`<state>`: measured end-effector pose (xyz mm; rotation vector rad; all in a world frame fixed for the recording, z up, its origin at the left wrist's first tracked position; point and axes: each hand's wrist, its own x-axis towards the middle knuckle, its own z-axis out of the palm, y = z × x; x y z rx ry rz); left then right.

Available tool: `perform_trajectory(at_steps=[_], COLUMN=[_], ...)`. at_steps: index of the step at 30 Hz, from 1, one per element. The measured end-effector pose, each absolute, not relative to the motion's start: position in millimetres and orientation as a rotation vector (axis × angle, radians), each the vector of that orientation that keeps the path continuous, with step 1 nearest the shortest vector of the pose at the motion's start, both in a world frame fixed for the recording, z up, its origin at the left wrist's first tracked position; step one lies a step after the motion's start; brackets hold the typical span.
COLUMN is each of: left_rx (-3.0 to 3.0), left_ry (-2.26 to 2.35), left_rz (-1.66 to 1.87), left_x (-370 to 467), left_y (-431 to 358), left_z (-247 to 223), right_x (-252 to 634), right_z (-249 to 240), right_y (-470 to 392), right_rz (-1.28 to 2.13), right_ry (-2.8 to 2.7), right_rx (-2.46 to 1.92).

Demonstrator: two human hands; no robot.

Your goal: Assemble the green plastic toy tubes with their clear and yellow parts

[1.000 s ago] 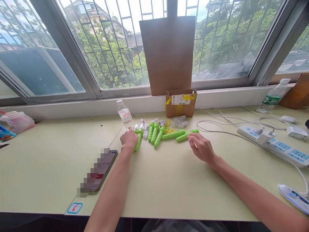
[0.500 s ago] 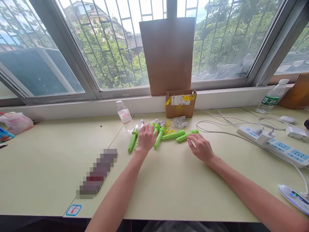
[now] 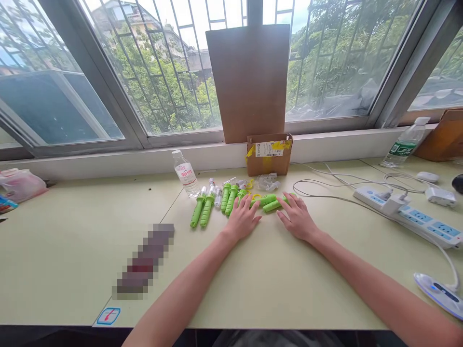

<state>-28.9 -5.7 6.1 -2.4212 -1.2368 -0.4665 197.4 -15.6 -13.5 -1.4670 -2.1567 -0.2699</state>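
My left hand (image 3: pixel 241 219) lies with fingers apart over the near ends of some green ribbed plastic handles, partly hiding them. My right hand (image 3: pixel 298 220) is also open, its fingertips at a green handle (image 3: pixel 272 206) on the right of the group. Two green handles with clear tops (image 3: pixel 207 209) lie side by side at the left, apart from my hands. More green handles (image 3: pixel 225 195) lie between them and my left hand. Behind are small yellow rings (image 3: pixel 256 196) and clear plastic pieces (image 3: pixel 266 182). Whether my fingers press on the handles I cannot tell.
A water bottle (image 3: pixel 186 176) stands behind the handles, near a small cardboard box (image 3: pixel 268 166). On the right are a power strip (image 3: pixel 421 219), cables and another bottle (image 3: pixel 405 144). A pixelated dark object (image 3: pixel 146 260) lies at the left.
My left hand has moved right, from the left part of the group towards its middle, uncovering the left green handles. My right hand stays near the right handle.
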Motion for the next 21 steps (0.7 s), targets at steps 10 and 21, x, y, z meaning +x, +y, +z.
perform_trajectory(at_steps=[10, 21], left_rx=[-2.465, -2.479], left_ry=[-1.256, -1.261], left_rz=[-0.458, -0.444], left_x=[-28.9, -29.6], left_y=[-5.0, -4.5], left_z=[4.2, 4.4], right_x=[200.4, 204.8], right_z=[-9.2, -16.3], right_y=[-14.1, -10.2], right_rz=[-0.218, 0.055], right_ry=[-2.016, -2.020], right_rx=[-1.503, -1.382])
